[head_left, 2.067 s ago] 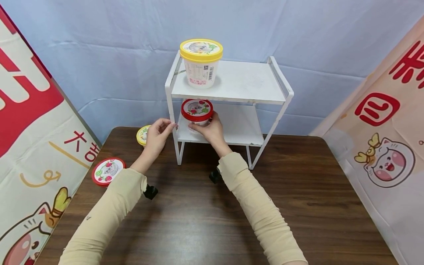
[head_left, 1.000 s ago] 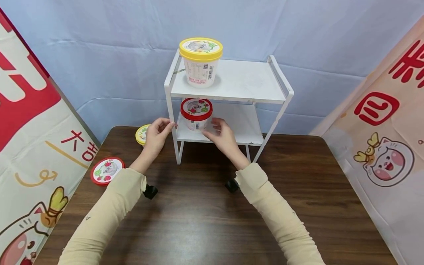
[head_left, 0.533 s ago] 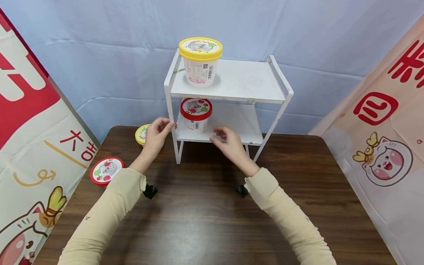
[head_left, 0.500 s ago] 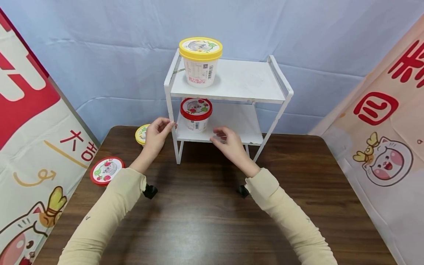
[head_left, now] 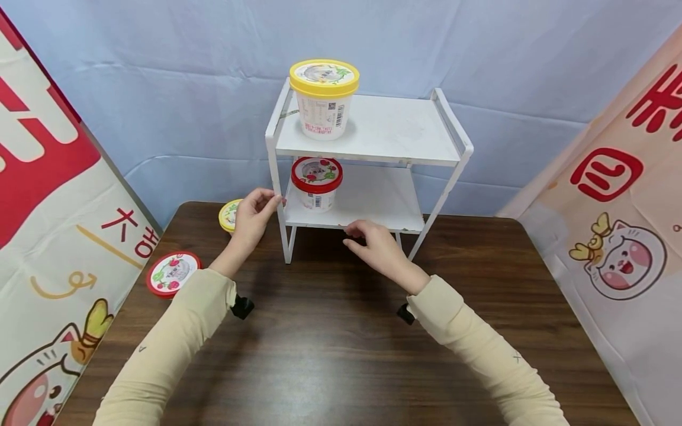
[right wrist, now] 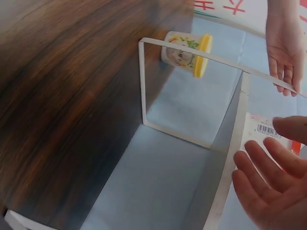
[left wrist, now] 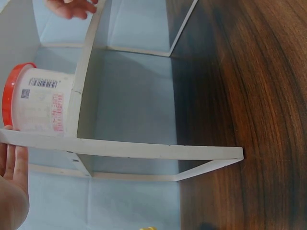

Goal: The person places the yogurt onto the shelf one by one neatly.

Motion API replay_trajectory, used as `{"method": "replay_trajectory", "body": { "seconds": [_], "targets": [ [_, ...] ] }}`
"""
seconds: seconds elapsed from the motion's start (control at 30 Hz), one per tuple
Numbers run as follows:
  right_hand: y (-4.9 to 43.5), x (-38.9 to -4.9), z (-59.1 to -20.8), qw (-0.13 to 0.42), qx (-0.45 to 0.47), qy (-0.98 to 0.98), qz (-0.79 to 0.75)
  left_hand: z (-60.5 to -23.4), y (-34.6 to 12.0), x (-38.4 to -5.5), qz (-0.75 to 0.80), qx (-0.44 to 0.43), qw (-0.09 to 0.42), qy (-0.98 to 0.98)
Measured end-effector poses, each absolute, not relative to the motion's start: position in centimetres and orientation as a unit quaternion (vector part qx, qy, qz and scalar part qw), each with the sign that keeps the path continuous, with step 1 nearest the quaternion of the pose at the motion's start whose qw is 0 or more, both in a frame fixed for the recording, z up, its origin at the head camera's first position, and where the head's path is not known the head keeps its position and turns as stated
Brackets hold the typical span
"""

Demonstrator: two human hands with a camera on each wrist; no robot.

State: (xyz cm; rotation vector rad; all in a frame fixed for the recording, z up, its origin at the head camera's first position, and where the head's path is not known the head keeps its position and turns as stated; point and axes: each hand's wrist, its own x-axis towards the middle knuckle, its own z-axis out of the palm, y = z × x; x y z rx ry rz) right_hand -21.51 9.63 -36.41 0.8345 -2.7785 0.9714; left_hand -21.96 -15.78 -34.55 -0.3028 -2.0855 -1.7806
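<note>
A white two-tier shelf rack (head_left: 367,155) stands on the table. My left hand (head_left: 254,220) holds its left front post between thumb and fingers; in the left wrist view the fingers (left wrist: 18,163) reach past the post beside the tub. On the lower shelf, toward the left, sits a white tub with a red lid (head_left: 317,183). Above it on the top shelf stands a yellow-lidded tub (head_left: 324,100). My right hand (head_left: 379,248) is just in front of the lower shelf, apart from the red-lidded tub, its fingers loosely bent with nothing in them.
Left of the rack, a second yellow-lidded tub (right wrist: 184,50) stands on the dark wooden table (head_left: 319,343), partly behind my left hand in the head view. Another red-lidded tub (head_left: 173,274) is near the table's left edge. A blue cloth (head_left: 202,89) hangs behind.
My right hand has let go of the red-lidded tub on the lower shelf and drawn back to the right and toward me. The left hand has stayed at the post.
</note>
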Motion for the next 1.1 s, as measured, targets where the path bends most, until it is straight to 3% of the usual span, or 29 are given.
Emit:
{"method": "replay_trajectory", "body": {
  "seconds": [0.43, 1.1],
  "targets": [
    [10.9, -20.9, -37.2, -0.005, 0.284, -0.934, 0.215, -34.6, -15.8, -22.1, -0.639, -0.114, 0.193, -0.736],
    [14.2, -20.1, -39.0, -0.032, 0.263, -0.943, 0.203, -34.6, -15.8, -22.0, -0.631, -0.103, 0.185, -0.747]
  ]
}}
